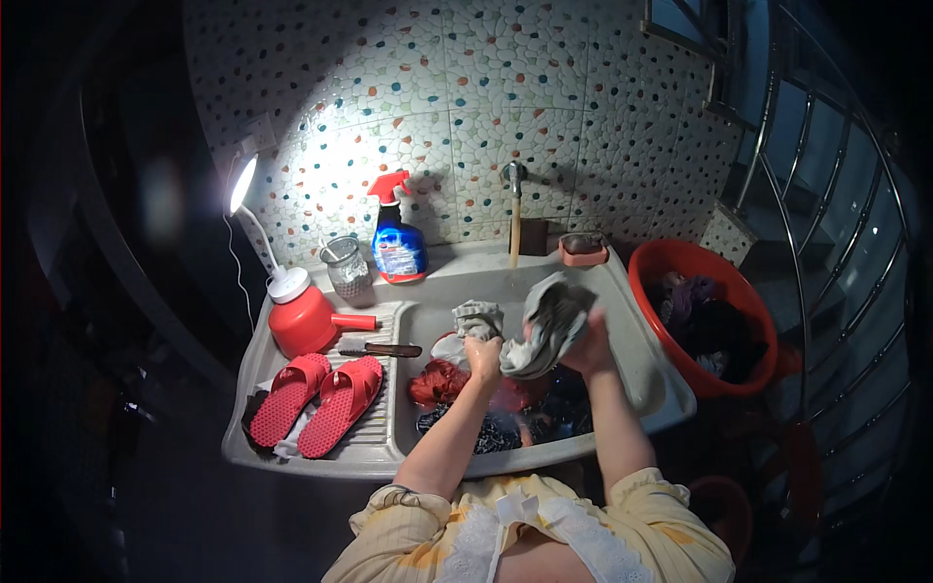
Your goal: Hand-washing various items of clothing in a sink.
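Note:
A wet grey cloth garment [548, 324] is bunched between my two hands above the basin of a sink [652, 368]. My left hand [482, 357] grips one end of it, with a pale fold sticking up over the fist. On the other side my right hand [589, 342] holds the thicker bundle, its fingers partly hidden by the fabric. Below them, red cloth [437, 382] and dark patterned cloth [496, 433] lie in water in the basin. Behind the bundle a tap [515, 175] with a tan hose [516, 237] points down into the sink.
On the ribbed drainboard lie pink slippers [339, 408], a brush [383, 350] and a red dipper [302, 321] under a lit lamp [244, 186]. Along the back ledge stand a glass jar [346, 270], a spray bottle [398, 240] and a soap dish [583, 251]. A red tub [645, 291] holds clothes beside a metal railing [791, 240].

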`<state>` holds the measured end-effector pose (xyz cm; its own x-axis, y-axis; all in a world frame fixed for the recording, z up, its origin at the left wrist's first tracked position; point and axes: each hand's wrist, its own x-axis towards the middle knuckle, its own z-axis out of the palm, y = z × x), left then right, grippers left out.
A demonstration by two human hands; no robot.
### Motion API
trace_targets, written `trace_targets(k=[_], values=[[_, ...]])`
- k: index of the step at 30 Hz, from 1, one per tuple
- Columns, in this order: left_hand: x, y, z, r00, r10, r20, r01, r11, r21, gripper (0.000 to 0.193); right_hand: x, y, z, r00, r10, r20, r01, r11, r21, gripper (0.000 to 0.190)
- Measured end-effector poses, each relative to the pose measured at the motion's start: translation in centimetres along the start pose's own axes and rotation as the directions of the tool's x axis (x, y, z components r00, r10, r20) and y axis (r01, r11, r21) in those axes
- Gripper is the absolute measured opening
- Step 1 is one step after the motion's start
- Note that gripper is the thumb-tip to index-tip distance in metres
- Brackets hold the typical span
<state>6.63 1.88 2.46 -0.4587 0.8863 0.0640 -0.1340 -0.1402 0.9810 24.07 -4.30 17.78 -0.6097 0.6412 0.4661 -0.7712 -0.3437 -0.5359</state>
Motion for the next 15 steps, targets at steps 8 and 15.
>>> trace_targets(k=[8,15], values=[[-4.5,6.3,1.8,0.987,0.152,-0.045,-0.109,0.857,0.504,0.044,3.7,5.1,-10.0,0.555,-0.305,-0.773,-0.07,0.91,-0.41,0.065],[-8.7,10.8,2.2,0.991,0.131,0.034,-0.113,0.665,0.738,0.056,2.4,7.1,-9.3,0.604,-0.179,-0.777,-0.391,0.783,-0.484,0.081]])
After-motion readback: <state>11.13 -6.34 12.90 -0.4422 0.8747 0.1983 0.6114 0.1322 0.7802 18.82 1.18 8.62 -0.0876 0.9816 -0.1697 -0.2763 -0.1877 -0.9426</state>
